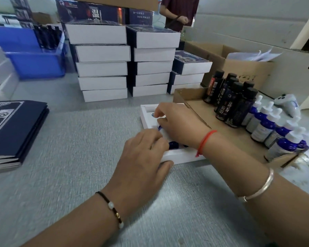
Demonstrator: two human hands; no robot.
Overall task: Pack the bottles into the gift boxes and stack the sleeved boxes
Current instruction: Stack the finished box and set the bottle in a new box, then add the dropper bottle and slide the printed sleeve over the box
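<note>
A white open gift box (175, 155) lies on the grey table before me, mostly covered by my hands. My left hand (143, 154) rests on its near left corner, fingers curled over a blue bottle (173, 145) lying inside. My right hand (175, 122) reaches across the box and pinches something small at its far end, above a white-labelled bottle (161, 128). To the right, a shallow cardboard tray (200, 107) holds tall dark bottles (230, 100) and several blue dropper bottles (273, 129). Flat dark sleeves (12, 129) are piled at the left. Stacks of sleeved boxes (103, 68) stand behind.
A blue crate (37, 63) with dark bottles sits at the back left. An open carton (239, 65) with paper stands at the back right, a white controller (287, 102) beside it. A person (178, 13) stands behind the stacks.
</note>
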